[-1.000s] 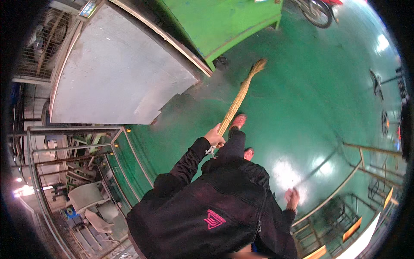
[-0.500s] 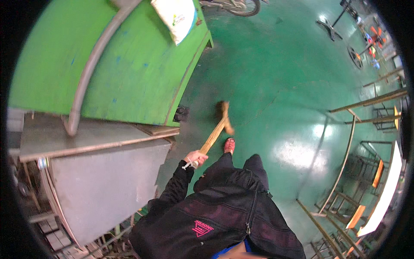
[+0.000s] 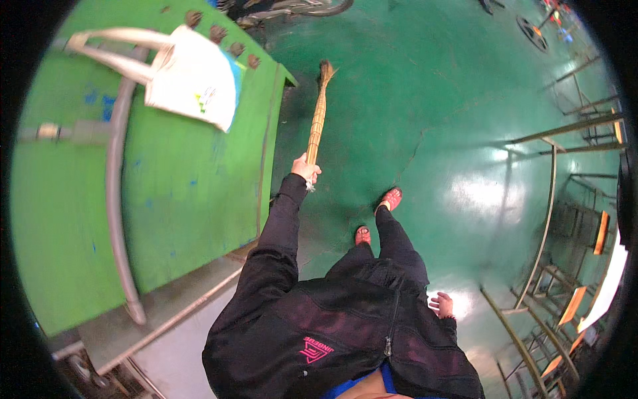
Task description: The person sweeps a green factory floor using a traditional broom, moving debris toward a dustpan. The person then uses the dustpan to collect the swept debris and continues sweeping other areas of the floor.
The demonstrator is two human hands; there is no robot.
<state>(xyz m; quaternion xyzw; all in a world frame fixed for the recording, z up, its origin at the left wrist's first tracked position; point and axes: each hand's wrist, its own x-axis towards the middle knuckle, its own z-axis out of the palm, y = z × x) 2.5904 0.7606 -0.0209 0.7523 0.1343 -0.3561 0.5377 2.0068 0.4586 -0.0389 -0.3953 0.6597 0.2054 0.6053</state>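
Note:
My left hand (image 3: pixel 306 168) is wrapped round the handle end of a straw broom (image 3: pixel 318 120). The broom reaches forward from my fist, its frayed bristles (image 3: pixel 326 70) low over or on the green floor; contact I cannot tell. A pale loop of cord (image 3: pixel 310 185) hangs at the grip. My right hand (image 3: pixel 442 304) hangs beside my right thigh with its fingers apart and nothing in it. A green bench or machine panel (image 3: pixel 199 199) rises just left of the broom. On it lies a white tote bag (image 3: pixel 193 80) with long handles.
A bent grey pipe (image 3: pixel 116 199) runs along the green panel, with a grey ledge (image 3: pixel 166 312) below it. Metal frames (image 3: pixel 548 226) with wooden pieces stand along the right. Bicycle parts (image 3: pixel 292 10) show at the far edge. A wheel (image 3: pixel 531 33) lies far right.
The broom has swung forward and now points nearly straight ahead, away from my feet. I have stepped forward past the grey ledge. My right hand has come into view.

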